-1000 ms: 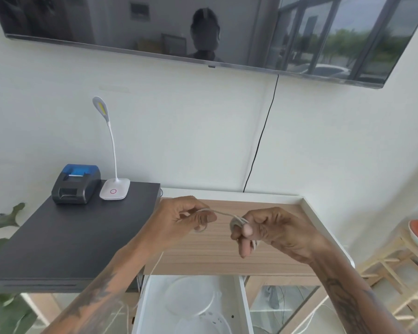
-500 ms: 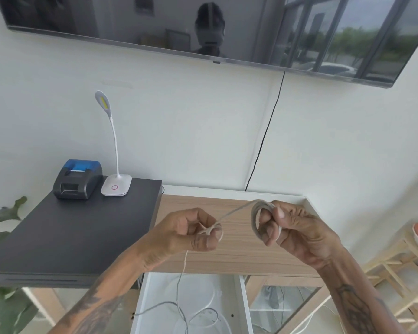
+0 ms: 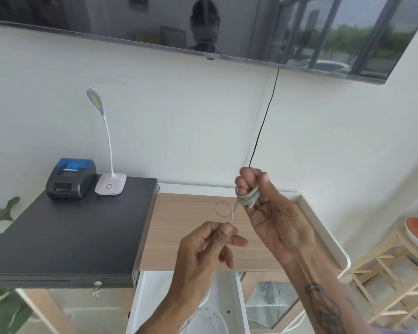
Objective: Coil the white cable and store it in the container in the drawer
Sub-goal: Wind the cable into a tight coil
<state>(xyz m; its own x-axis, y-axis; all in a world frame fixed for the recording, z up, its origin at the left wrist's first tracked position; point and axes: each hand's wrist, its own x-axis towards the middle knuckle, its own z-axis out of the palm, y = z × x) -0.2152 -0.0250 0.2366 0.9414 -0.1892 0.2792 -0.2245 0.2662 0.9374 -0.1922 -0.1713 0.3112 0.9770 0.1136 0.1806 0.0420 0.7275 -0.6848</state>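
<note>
The white cable [image 3: 250, 198] is wound in several turns around the fingers of my right hand [image 3: 270, 213], which is raised above the wooden tabletop [image 3: 186, 225]. A short free stretch with a small loop runs down-left to my left hand [image 3: 210, 247], which pinches it between thumb and forefinger. Below the tabletop's front edge the white drawer [image 3: 240, 302] stands open. Inside it I see a round white container [image 3: 210, 319], partly hidden by my left forearm.
A black cash-drawer box [image 3: 70, 232] lies on the left, carrying a small printer [image 3: 70, 178] and a white desk lamp [image 3: 109, 182]. A wall screen hangs above with a black cord [image 3: 263, 121] running down. A wooden stool [image 3: 396, 266] stands at right, plant leaves at left.
My right hand has risen and turned palm toward me, with more turns of cable on its fingers. The left hand moved right and down, and the slack hanging into the drawer is taken up.
</note>
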